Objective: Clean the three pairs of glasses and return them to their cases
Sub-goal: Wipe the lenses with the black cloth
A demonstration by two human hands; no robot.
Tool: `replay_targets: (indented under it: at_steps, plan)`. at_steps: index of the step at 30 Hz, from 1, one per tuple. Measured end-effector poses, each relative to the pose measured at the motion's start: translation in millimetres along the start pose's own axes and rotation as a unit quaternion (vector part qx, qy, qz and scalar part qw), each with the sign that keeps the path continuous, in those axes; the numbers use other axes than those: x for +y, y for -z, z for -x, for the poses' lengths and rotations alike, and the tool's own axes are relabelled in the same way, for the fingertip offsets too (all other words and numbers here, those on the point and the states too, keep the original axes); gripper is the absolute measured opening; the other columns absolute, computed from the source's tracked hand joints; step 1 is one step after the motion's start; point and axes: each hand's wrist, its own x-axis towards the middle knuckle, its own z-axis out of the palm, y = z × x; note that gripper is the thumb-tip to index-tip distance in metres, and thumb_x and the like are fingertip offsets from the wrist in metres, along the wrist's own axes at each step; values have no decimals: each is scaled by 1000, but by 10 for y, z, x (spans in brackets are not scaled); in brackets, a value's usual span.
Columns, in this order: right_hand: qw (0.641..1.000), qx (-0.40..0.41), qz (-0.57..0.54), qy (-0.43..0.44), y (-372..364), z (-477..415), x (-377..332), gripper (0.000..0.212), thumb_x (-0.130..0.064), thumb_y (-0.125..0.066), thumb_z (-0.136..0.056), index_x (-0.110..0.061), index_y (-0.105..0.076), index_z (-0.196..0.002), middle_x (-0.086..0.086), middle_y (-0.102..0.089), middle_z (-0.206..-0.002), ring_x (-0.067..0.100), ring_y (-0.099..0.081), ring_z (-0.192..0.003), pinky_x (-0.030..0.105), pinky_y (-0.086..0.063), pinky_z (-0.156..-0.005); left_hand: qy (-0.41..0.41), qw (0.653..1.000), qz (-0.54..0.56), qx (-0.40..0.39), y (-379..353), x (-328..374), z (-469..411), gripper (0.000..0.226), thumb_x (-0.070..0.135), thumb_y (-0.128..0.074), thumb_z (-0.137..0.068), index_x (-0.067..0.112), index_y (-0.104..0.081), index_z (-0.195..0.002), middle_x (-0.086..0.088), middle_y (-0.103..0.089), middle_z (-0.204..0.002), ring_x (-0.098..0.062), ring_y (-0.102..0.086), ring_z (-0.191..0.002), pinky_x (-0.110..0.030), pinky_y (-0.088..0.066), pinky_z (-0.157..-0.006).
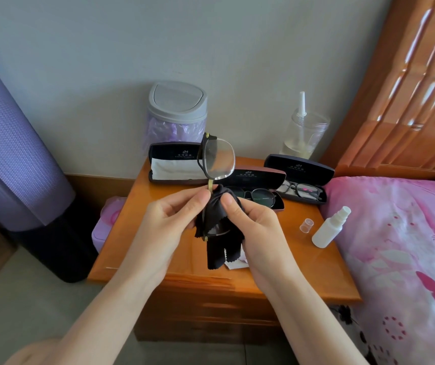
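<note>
Glasses [217, 160] stand upright above the middle of the nightstand [290, 259]. I see my left hand [169, 222] pinching the bridge, while my right hand [253, 222] pinches the lower lens through a black cloth [215, 248]. Three open cases [299, 167] line the back edge; two hold other pairs [261, 197].

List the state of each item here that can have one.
Black-framed glasses: held up, lower lens wrapped in cloth.
Black microfibre cloth: bunched round that lens.
Left hand: pinches the frame.
Right hand: pinches the cloth.
Left dark case: open, no glasses.
Middle maroon case: open, round glasses inside.
Right dark case: open, rectangular glasses inside.
White spray bottle: uncapped.
Clear plastic cap: off, beside bottle.
Grey swing-lid bin: shut.
</note>
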Motion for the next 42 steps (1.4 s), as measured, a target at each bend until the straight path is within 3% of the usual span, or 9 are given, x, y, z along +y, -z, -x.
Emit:
replay_targets:
  at_steps: [7,10,14,17,22,26,33,38,42]
  plan:
    - [1000,-10,5,-21,12,-29,21,35,-29,-70,-72,-7,-70,-99,13,-73,-91,22,-71,-88,23,-55,-73,-23,999,30,29,-33,-12,0,24,31,-64,-69,28,-71,-92,7,-74,-92,-6,-68,-96,-14,-53,-70]
    - [1000,-6,5,-18,23,-50,14,37,-31,-72,-64,-9,-71,-93,9,-73,-83,19,-70,-82,23,-55,-72,-27,999,30,26,-35,-18,-11,23,33,-64,-69,28,-69,-92,7,-73,-90,-6,-68,-94,-14,-52,-69]
    - [999,-10,31,8,34,-41,16,17,-24,-69,-78,-11,-71,-89,3,-71,-76,11,-68,-73,15,-51,-65,-23,1000,-7,-9,-30,8,-6,23,37,-56,-74,34,-71,-92,11,-74,-92,-2,-67,-95,-13,-52,-74]
    - [999,-4,39,11,41,-36,18,20,-33,-64,-78,-16,-71,-85,0,-72,-74,11,-69,-73,16,-53,-66,-36,998,-49,-26,-40,28,12,24,40,-50,-79,42,-71,-89,14,-73,-95,-2,-65,-97,-17,-52,-80]
    - [1000,-16,15,-2,22,-8,-19,25,-29,-55,-92,-12,-70,-82,2,-68,-68,9,-64,-62,11,-45,-52,-43,999,3,-11,-64,40,29,28,33,-55,-79,28,-70,-103,6,-74,-102,-4,-65,-104,-16,-51,-82]
    - [1000,-11,-16,-22,18,10,-3,29,-30,-50,-96,-14,-72,-86,3,-72,-77,12,-68,-73,18,-52,-65,-11,998,51,-19,-68,30,14,33,31,-58,-77,22,-70,-106,1,-73,-106,-10,-64,-107,-24,-49,-90]
    - [999,36,7,-40,46,84,133,28,-34,-49,-95,-18,-72,-96,11,-73,-88,29,-66,-84,38,-49,-74,-8,994,108,23,-81,-10,-9,29,29,-57,-75,25,-69,-100,6,-74,-101,-5,-66,-103,-13,-52,-80]
    - [999,3,28,-35,45,152,179,23,-28,-53,-94,-16,-71,-101,4,-75,-90,14,-69,-91,21,-52,-81,-13,992,120,47,-80,9,-6,27,29,-54,-76,25,-67,-98,13,-75,-88,1,-69,-89,-10,-51,-70]
    - [998,-15,38,-38,48,174,207,19,-27,-61,-89,-14,-70,-98,6,-73,-87,18,-69,-87,21,-53,-77,-4,988,139,62,-77,2,-7,26,30,-56,-72,25,-70,-94,12,-75,-90,0,-68,-90,-10,-51,-71]
